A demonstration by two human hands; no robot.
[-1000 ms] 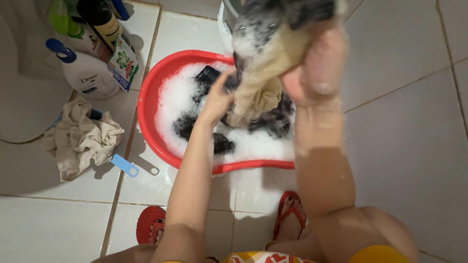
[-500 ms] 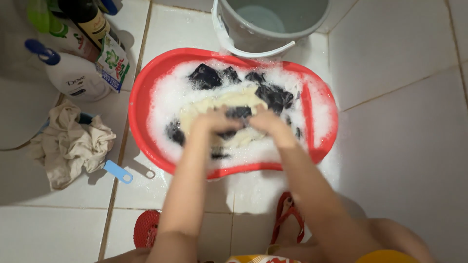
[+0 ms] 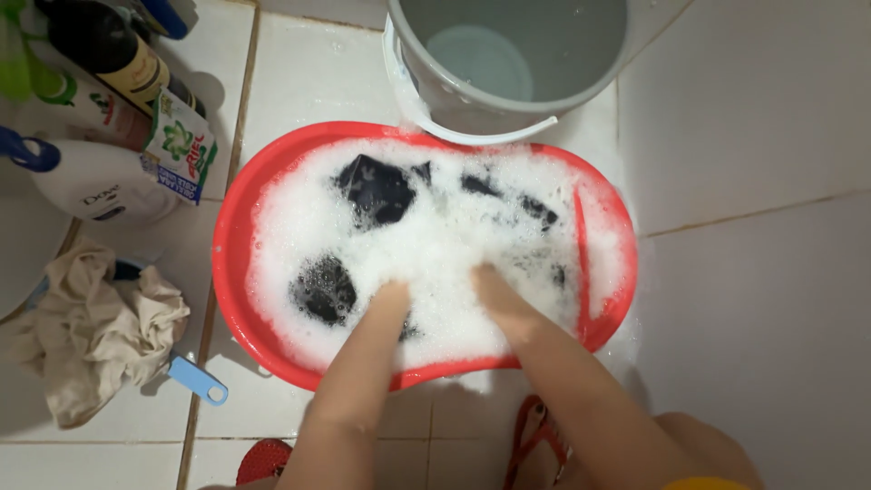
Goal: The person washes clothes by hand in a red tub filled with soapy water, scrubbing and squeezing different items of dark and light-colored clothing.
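1. Down on the white tile floor [image 3: 753, 299], the red wash basin [image 3: 234, 272] sits mid-frame, full of white foam [image 3: 435, 245]; its 12 o'clock rim almost touches a grey bucket [image 3: 426, 77], while bare tile lies open from 3 to 5 o'clock.
2. Dark clothes [image 3: 375, 189] poke through the foam at 11 o'clock, 8 o'clock and 1 o'clock of the basin; most of the laundry is buried in suds.
3. Both hands plunge in from the 6 o'clock rim: the left hand [image 3: 390, 298] beside the dark lump at 8 o'clock, the right hand [image 3: 485, 283] just right of it. Foam covers the fingers, so I cannot tell whether they are spread or gripping cloth.
4. At 9 o'clock, a crumpled beige rag [image 3: 91, 336] lies over a blue-handled brush [image 3: 198, 379].
5. At 10 o'clock stand a white pump bottle [image 3: 91, 186], a detergent packet [image 3: 180, 145] and a dark bottle [image 3: 104, 50].
6. Red sandals [image 3: 531, 445] show at 6 o'clock.
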